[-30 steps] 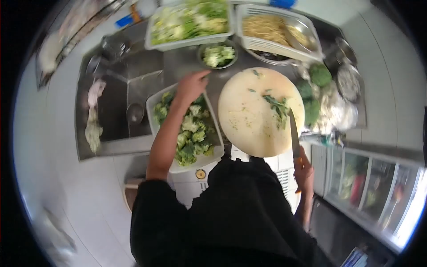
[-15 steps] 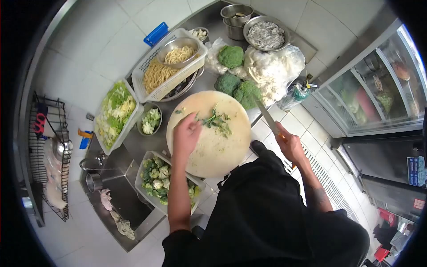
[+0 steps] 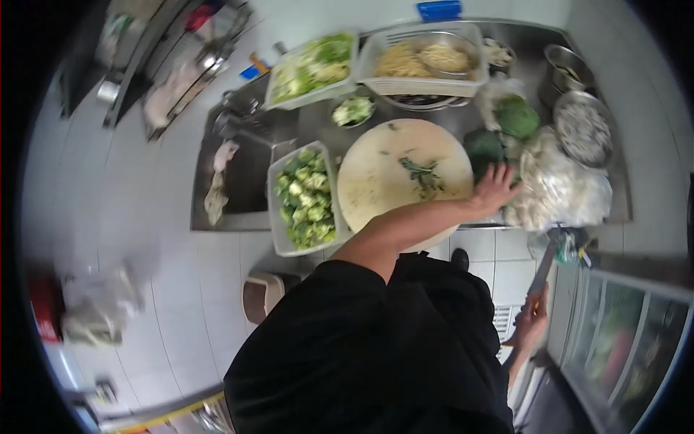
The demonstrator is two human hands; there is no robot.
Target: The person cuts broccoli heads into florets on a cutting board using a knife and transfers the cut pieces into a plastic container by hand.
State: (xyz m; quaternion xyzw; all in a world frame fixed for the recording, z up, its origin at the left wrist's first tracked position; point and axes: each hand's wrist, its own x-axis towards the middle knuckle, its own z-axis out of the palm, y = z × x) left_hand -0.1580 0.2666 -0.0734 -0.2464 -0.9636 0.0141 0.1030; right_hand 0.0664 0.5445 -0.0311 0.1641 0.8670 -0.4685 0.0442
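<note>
My left hand (image 3: 495,189) reaches across the round cutting board (image 3: 390,173) to its right edge, fingers spread over a broccoli head that it mostly covers. Whether it grips that head cannot be made out. Beside it sit a dark broccoli head (image 3: 484,147) and a lighter one (image 3: 516,117). My right hand (image 3: 531,318) is closed round the handle of a knife (image 3: 543,267), held off the counter at the lower right with the blade pointing up. Green leaf scraps (image 3: 421,173) lie on the board.
Left of the board is a tub of broccoli florets (image 3: 305,199), beside the sink (image 3: 249,166). Behind stand a lettuce tub (image 3: 312,71), a noodle basket (image 3: 426,85) and a small bowl (image 3: 353,111). Plastic bags (image 3: 564,188) and a metal bowl (image 3: 583,130) are at right.
My left hand has moved from above the board to the broccoli at its right. My right hand still holds the knife, now further from the board. The camera view has turned.
</note>
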